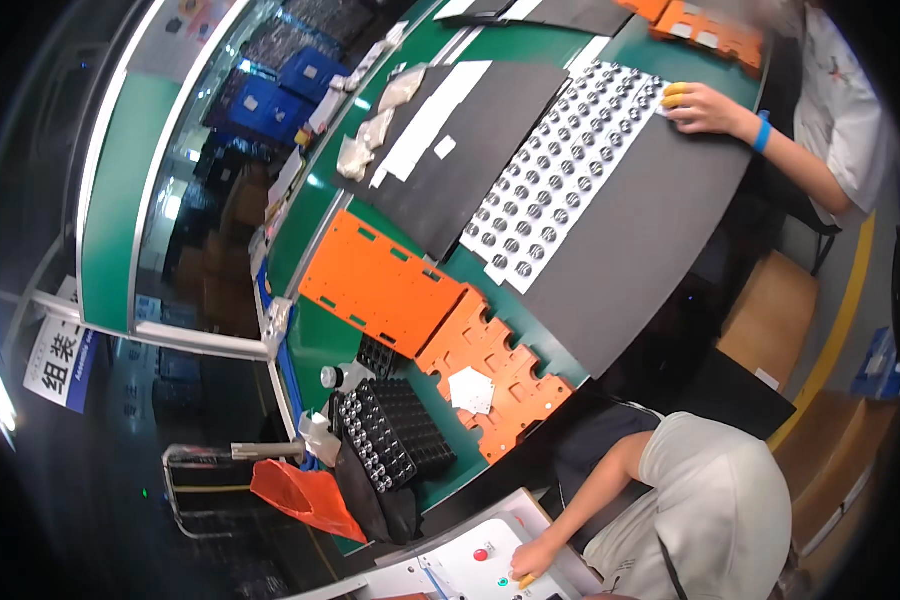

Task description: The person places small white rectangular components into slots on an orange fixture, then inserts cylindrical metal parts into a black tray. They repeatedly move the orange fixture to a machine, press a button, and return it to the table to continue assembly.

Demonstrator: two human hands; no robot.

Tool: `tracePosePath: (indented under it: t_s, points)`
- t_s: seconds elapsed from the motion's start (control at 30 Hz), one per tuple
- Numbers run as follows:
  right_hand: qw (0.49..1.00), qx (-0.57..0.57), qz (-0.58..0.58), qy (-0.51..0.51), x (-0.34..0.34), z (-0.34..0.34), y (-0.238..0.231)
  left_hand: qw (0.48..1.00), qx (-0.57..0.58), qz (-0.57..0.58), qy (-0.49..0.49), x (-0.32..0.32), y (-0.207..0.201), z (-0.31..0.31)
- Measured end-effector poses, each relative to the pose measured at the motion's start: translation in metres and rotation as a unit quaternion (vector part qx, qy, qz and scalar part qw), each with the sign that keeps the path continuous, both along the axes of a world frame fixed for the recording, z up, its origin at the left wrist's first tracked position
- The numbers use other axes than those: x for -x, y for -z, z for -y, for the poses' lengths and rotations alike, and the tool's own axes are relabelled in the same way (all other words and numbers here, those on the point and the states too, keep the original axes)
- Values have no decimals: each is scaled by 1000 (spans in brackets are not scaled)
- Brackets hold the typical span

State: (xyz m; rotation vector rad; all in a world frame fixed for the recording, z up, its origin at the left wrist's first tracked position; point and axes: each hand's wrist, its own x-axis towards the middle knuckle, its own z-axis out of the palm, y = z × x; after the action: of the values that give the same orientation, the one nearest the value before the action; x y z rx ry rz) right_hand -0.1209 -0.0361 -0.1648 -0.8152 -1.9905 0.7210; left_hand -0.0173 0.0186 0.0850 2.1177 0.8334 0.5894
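My hands are out of view so can't tell my fingers' state; white panel (pixel 495 538) at six o'clock, long axis cut off, co-worker's hand (pixel 536 560) at its three-o'clock side.

From where I stand, the white sheets (pixel 560 165) lie flat and slantwise, two long strips side by side, their near ends stepped rather than level. Dark, glossy round pieces (pixel 533 212) sit on them in neat lengthwise rows (rather like buttons on a card), pale marks showing on their tops. Well apart, nearest me, is a white control panel (pixel 470 575), face up and partly cut off, bearing a red button (pixel 480 554) and a green-ringed one (pixel 503 581).
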Motion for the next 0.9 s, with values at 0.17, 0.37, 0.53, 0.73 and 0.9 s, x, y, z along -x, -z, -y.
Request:
tracePosePath:
  t_s: [0.17, 0.37, 0.53, 0.73, 0.9]
  points:
    - [999, 21, -26, -30, -3, 10, 9, 999, 30, 16, 7, 24, -13, 7]
    - [997, -17, 67, -21, -34, -4, -6, 996, 77, 30, 13, 41, -27, 17]
    - [999, -8, -13, 37, -48, -6, -22, 995, 97, 30, 4, 49, -30, 26]
    - [1000, 8, 22, 17, -48, 3, -1, 994, 105, 25, 7, 45, -35, 43]
    - [1000, 9, 11, 5, -66, -7, -15, 992, 121, 21, 24, 35, -39, 54]
